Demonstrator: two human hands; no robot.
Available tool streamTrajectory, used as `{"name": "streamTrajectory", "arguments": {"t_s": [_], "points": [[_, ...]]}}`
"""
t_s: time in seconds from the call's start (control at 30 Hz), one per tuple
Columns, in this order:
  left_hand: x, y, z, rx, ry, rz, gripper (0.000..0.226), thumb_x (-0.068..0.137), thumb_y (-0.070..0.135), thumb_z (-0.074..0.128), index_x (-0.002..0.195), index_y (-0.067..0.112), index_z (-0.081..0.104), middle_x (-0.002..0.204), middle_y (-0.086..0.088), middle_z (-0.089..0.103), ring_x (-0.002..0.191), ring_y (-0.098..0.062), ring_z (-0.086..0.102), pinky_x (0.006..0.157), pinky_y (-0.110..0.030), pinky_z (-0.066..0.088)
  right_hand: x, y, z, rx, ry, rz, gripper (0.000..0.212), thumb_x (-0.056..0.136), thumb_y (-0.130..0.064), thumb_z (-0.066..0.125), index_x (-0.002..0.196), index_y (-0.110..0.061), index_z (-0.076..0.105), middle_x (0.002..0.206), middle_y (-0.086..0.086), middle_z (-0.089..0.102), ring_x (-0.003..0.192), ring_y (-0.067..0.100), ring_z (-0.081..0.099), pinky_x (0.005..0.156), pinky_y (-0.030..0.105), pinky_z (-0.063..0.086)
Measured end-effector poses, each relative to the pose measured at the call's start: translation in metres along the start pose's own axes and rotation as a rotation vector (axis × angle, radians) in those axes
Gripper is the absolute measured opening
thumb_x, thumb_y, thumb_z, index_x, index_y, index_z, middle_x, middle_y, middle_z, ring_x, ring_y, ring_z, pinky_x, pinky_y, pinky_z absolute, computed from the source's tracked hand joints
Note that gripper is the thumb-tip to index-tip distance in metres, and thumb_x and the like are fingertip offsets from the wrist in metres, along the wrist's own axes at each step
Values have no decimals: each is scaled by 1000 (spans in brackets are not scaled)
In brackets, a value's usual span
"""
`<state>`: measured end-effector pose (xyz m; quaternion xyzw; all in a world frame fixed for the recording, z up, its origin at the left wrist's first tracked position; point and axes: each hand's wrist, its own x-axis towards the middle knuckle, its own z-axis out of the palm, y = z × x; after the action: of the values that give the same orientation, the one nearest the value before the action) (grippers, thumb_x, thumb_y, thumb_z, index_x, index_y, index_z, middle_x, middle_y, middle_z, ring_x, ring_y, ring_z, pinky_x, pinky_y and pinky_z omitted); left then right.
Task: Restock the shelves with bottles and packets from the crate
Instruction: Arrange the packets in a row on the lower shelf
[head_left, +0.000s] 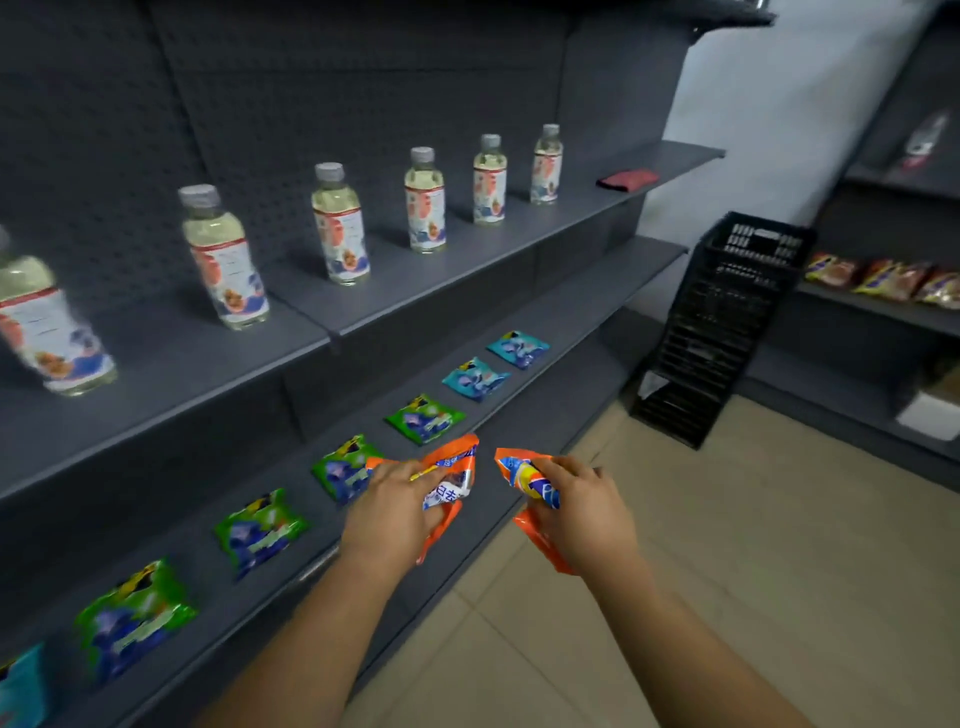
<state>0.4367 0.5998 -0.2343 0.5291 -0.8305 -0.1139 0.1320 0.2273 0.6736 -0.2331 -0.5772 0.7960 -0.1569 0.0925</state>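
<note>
Your left hand (397, 499) grips one orange packet (452, 470), fingers curled over it, above the front part of the lower shelf (524, 415); your right hand (576, 506) grips a second orange packet (524, 480) just beside it, past that shelf's front edge and over the tiled floor (649, 597). The two orange packets are close together but not touching. Along the lower shelf lie seven packets in a row: one blue packet (21, 686) at the near left end, cut off by the frame, then four green packets (132, 618), then two more blue packets (475, 378) at the far end. Your left hand overlaps the edge of the third green packet (340, 467). On the upper shelf (363, 306), directly above the lower shelf, six clear bottles (340, 226) with grey caps stand upright in a row, and one flat red packet (627, 179) lies beyond the last bottle. A black plastic crate (727, 322) stands on end on the floor past the far end of the lower shelf. On the side shelf (878, 306) to the right of the crate lie at least three red-and-yellow packets (891, 280), blurred.
</note>
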Motion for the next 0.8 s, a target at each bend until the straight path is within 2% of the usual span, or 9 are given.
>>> {"name": "streamTrajectory", "arguments": {"t_s": [0.23, 0.4, 0.63, 0.8], "points": [[160, 99, 34, -95, -28, 166, 47, 90, 32, 63, 136, 29, 56, 135, 4, 54, 129, -19, 39, 98, -29, 37, 116, 93, -45, -16, 80, 154, 49, 94, -42, 56, 142, -40, 45, 144, -14, 46, 122, 24, 41, 86, 34, 49], [264, 177, 83, -96, -56, 240, 47, 91, 32, 61, 137, 29, 54, 136, 6, 52, 129, -17, 37, 99, -27, 34, 196, 186, -71, -10, 126, 229, 49, 95, -40, 54, 143, -40, 44, 145, -15, 44, 124, 22, 39, 86, 32, 48], [407, 299, 140, -73, -79, 245, 49, 93, 34, 58, 140, 35, 49, 136, 10, 50, 129, -13, 36, 98, -25, 36, 324, 324, -119, -19, 119, 227, 50, 95, -42, 55, 143, -41, 42, 147, -14, 41, 124, 22, 38, 86, 33, 50], [501, 352, 166, -88, -66, 187, 48, 92, 33, 60, 139, 34, 52, 134, 8, 52, 128, -15, 38, 99, -28, 37, 421, 388, -152, -66, 97, 181, 48, 94, -39, 56, 141, -40, 45, 146, -13, 43, 122, 24, 40, 85, 35, 50]]}}
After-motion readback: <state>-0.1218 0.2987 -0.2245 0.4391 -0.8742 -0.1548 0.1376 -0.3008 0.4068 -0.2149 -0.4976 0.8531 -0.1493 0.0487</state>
